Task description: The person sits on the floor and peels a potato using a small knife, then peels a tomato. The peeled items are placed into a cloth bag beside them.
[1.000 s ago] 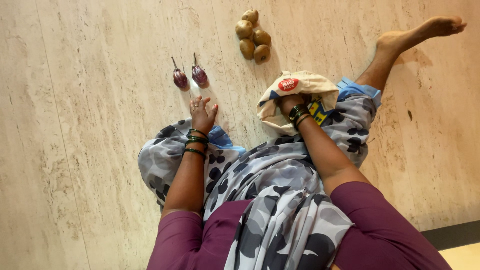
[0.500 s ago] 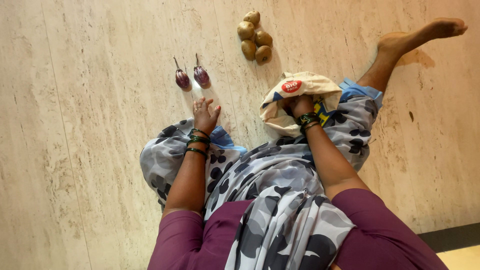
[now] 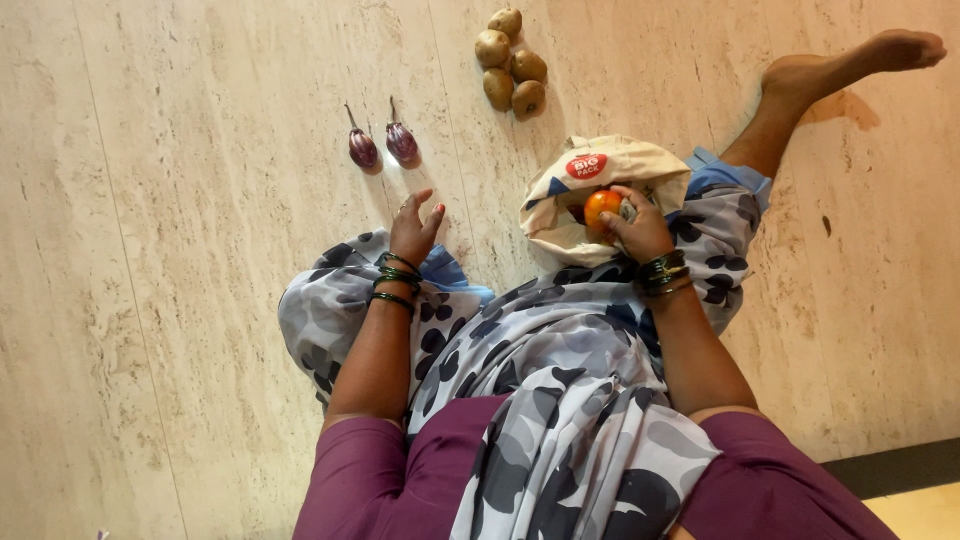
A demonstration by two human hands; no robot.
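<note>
Orange-red, a round smooth tomato (image 3: 601, 209) sat clamped in my right hand (image 3: 640, 228) at the mouth of the cream cloth bag (image 3: 560, 215). It looked soft, easily bruised; I judged a cupped hold around its middle safest. My left hand (image 3: 411, 232) hovered open above the floor, near two small purple aubergines (image 3: 381, 147).

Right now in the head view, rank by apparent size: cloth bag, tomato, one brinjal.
1. cloth bag, largest.
2. tomato, in the right hand.
3. brinjal: looks close to the tomato and lies farther off, so unsure.

Right hand (image 3: 640, 232) holds a tomato (image 3: 601, 209) at the cloth bag (image 3: 560, 205).
</note>
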